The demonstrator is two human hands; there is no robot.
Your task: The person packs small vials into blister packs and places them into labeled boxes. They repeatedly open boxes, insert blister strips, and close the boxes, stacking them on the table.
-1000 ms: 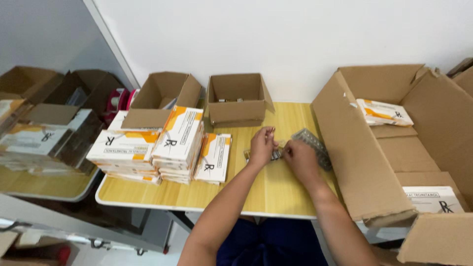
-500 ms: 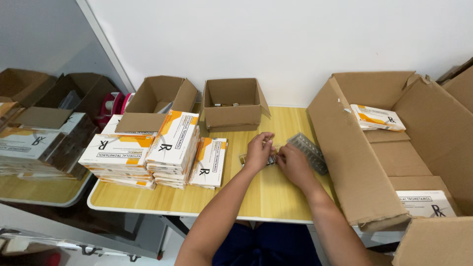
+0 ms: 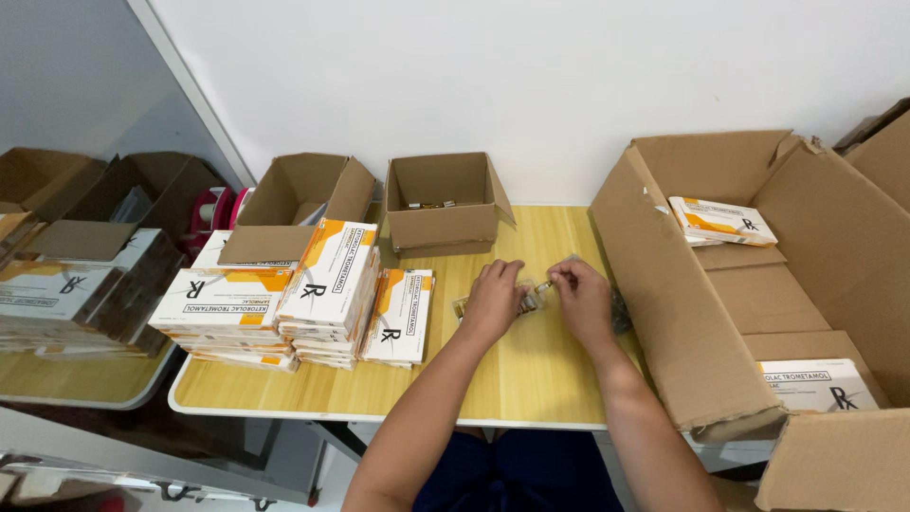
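Note:
My left hand [image 3: 493, 301] presses down on a small clear blister tray [image 3: 527, 301] of brownish vials lying on the yellow wooden table [image 3: 531, 379]. My right hand [image 3: 580, 301] is just to its right, and its fingertips pinch a small vial [image 3: 543, 284] at the tray's upper end. A grey-clear piece of plastic [image 3: 619, 311] pokes out from under my right hand. It is mostly hidden. Both forearms reach in from the bottom edge.
Stacks of flat white and orange cartons [image 3: 313, 299] stand left of my hands. Behind them are two open cardboard boxes, one at the left [image 3: 303, 194] and one in the middle [image 3: 441, 204]. A large open cardboard box [image 3: 664, 313] at the right holds similar cartons [image 3: 720, 220].
My hands have drawn closer together over the small tray. The grey plastic strip that lay in the open beside my right hand is now mostly covered by it. The camera has shifted slightly.

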